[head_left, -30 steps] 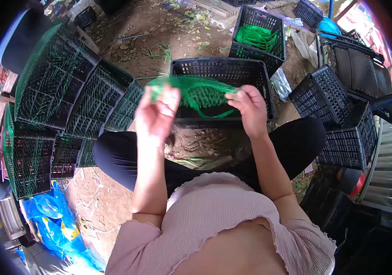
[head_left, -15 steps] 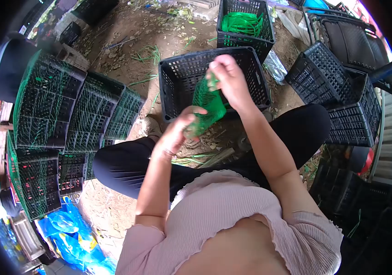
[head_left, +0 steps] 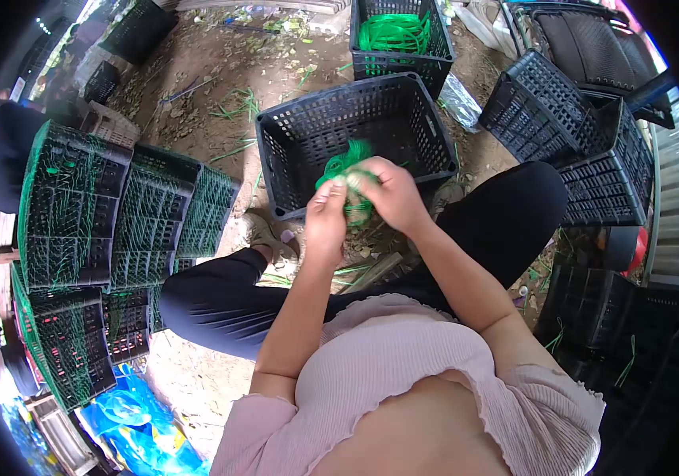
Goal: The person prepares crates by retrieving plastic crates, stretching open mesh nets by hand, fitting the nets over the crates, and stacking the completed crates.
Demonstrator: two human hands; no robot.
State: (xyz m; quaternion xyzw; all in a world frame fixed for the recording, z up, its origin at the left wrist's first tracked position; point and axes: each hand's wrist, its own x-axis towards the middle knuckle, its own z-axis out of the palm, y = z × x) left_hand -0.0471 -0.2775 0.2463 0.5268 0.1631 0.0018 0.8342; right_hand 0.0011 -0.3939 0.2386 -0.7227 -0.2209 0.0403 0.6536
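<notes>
Head view: bunched, bright green netting (head_left: 341, 164); left grip (head_left: 326, 222) and right grip (head_left: 392, 197) pinch it.

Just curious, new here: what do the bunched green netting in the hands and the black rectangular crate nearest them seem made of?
The bunched green netting is probably thin, flexible plastic: bright, crumpled, partly see-through, its sheen blurred. The black rectangular crate looks like rigid moulded plastic, fairly dull, with regularly perforated walls.

Looks like a rough work shed or yard: littered dirt floor (head_left: 176, 119), stacked crates (head_left: 73, 206), corrugated metal (head_left: 669, 226) along 1 side.
</notes>
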